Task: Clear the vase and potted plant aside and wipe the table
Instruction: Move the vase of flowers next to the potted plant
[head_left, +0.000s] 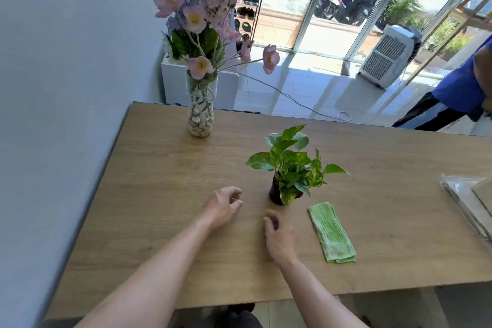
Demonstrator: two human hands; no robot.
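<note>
A small potted plant (290,168) in a dark pot stands near the middle of a wooden table (159,181), with a tall glass vase (200,112) of pebbles and pink and purple flowers well apart from it, toward the far left corner by the wall. Both of the person's bare hands reach over the table's near side: the left hand (222,206) hovers with fingers loosely curled and holding nothing, while the right hand (278,235), also empty and half open, sits just short of the pot, apparently poised to take it. A folded green cloth (331,233) lies flat just right of the plant, seemingly set ready for wiping once the surface is cleared. Neither plant nor vase appears to have been set aside. Beyond the table, a white air cooler (387,57) stands by sunlit glass doors, and a second person in blue (458,88) is partly visible at the right edge.
</note>
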